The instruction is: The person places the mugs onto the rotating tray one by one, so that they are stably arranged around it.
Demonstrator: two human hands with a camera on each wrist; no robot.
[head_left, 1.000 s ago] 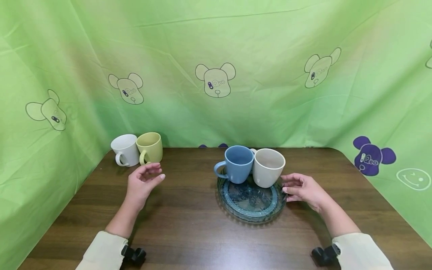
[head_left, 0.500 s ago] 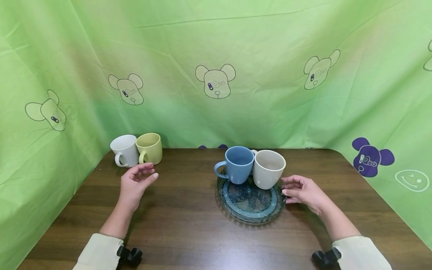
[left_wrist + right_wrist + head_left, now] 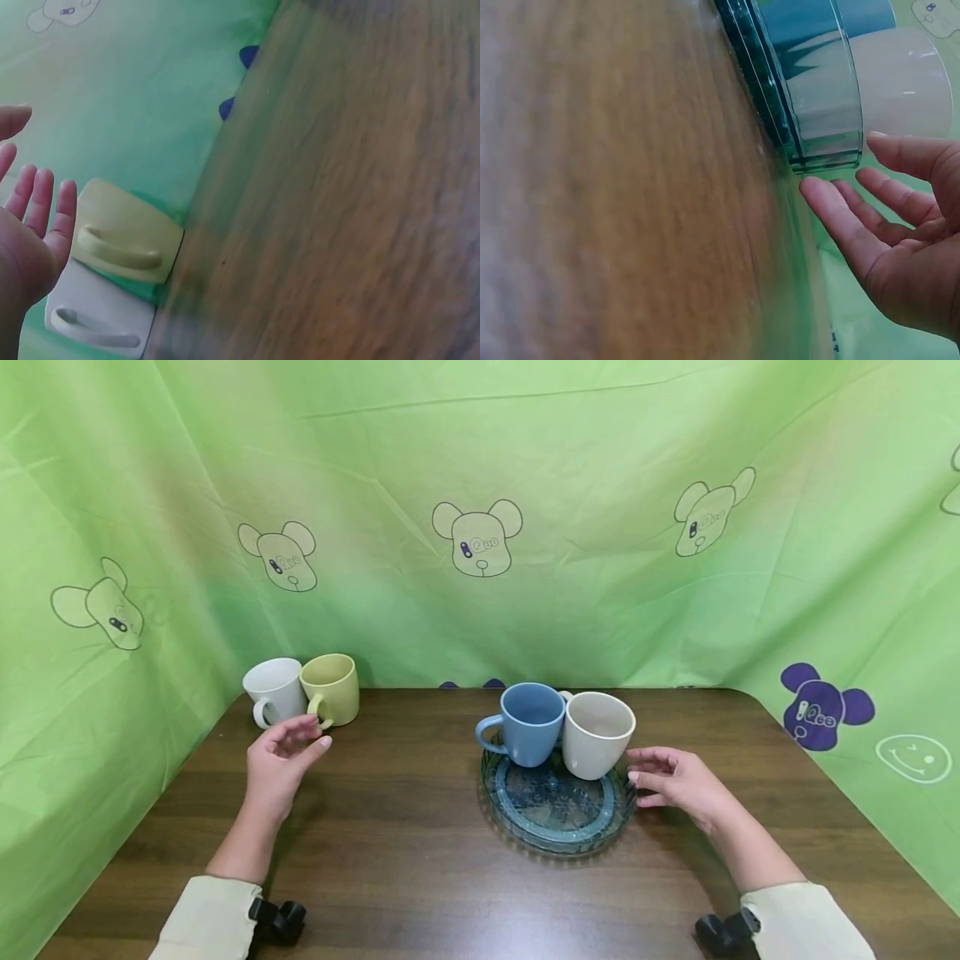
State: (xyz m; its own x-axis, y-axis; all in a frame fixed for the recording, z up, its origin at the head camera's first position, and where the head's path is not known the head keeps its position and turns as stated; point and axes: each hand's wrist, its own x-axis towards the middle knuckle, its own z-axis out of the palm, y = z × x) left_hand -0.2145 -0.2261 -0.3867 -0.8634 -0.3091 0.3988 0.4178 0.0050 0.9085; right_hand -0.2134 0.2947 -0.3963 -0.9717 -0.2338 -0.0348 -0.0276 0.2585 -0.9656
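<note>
A person in cream sleeves reaches over a brown wood-grain worktop (image 3: 420, 810) backed by a green cloth printed with bear faces (image 3: 480, 627). At the far left, a white mug (image 3: 283, 687) and a pale yellow mug (image 3: 339, 695) stand side by side, handles toward the person. The left hand (image 3: 279, 768) is just in front of them, fingers loosely bent and holding nothing; whether they touch the yellow mug's handle is unclear. Right of centre, a round, clear blue-green glass dish (image 3: 557, 814) carries a blue mug (image 3: 531, 735) and an off-white mug (image 3: 588, 754) in its far part. The right hand (image 3: 681, 787) is at the dish's right rim, fingers relaxed and gripping nothing; contact cannot be told.
</note>
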